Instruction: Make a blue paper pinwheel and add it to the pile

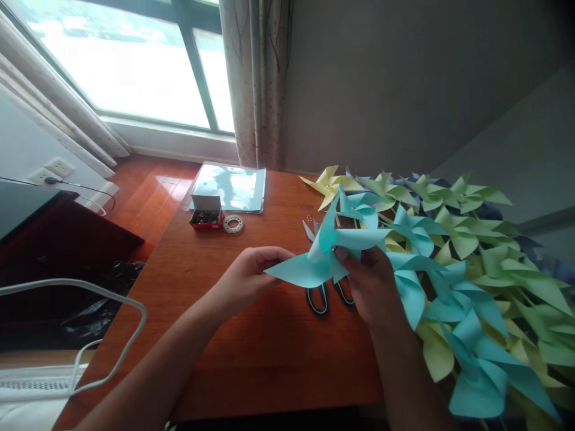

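Observation:
A light-blue paper pinwheel (309, 269) is up in front of me over the table. My right hand (372, 284) grips it, the thumb pressed close to its centre and the other fingers partly hidden behind the paper. At the left blade, my left hand (251, 275) has its fingers curled round the edge, and the blade covers their tips. Black-handled scissors (318, 299) lie on the table beneath the pinwheel, their middle hidden by it. Just right of my right hand are more blue pinwheels (476, 359).
Green pinwheels (507, 269) and a yellow pinwheel (330, 185) crowd the right side. On the wooden table (251, 359), a small red box (206, 218) of dark bits, a tape roll (233, 224) and light-blue sheets (229, 187) lie back left. A white cable (135, 305) loops at left.

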A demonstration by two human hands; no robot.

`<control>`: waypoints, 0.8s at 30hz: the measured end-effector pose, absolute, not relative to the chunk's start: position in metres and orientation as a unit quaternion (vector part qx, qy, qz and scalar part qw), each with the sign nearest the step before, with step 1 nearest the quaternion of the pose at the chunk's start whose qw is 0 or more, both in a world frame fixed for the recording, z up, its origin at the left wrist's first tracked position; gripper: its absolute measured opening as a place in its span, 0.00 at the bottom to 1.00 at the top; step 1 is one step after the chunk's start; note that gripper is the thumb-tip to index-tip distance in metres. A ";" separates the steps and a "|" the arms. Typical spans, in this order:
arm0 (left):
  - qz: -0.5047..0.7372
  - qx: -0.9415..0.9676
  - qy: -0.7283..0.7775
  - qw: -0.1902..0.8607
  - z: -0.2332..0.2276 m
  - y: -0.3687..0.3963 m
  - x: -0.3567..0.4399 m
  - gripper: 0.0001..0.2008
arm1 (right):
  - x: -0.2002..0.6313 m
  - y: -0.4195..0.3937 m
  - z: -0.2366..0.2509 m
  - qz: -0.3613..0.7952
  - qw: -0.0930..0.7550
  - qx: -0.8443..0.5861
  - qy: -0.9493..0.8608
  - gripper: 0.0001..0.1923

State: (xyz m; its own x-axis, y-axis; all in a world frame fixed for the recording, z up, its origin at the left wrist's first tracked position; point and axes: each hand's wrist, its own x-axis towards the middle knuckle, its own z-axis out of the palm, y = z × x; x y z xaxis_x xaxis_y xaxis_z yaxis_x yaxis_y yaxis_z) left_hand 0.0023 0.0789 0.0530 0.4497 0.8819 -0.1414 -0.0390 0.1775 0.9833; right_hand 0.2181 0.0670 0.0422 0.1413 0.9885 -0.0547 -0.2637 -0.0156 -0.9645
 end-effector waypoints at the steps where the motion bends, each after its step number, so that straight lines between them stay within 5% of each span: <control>1: 0.356 0.533 0.396 0.658 0.052 0.079 0.002 0.08 | 0.217 0.067 0.045 0.549 0.581 -0.464 -0.382 0.17; 8: 0.432 0.415 0.449 0.663 0.041 0.083 0.002 0.09 | 0.216 0.066 0.053 0.592 0.532 -0.432 -0.423 0.30; 17: 0.489 0.254 0.407 0.728 0.041 0.084 0.003 0.11 | 0.219 0.067 0.048 0.575 0.557 -0.405 -0.441 0.20; 24: 0.462 0.191 0.359 0.789 0.038 0.076 0.017 0.11 | 0.204 0.065 0.037 0.564 0.492 -0.458 -0.480 0.12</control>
State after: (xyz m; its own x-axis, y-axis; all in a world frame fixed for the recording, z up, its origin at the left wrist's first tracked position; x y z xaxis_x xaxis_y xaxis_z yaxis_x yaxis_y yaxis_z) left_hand 0.0165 0.0761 0.0377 0.3167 0.8649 -0.3894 -0.5912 0.5010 0.6320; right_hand 0.2039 0.0648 0.0366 -0.0957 0.9944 -0.0438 -0.1156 -0.0548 -0.9918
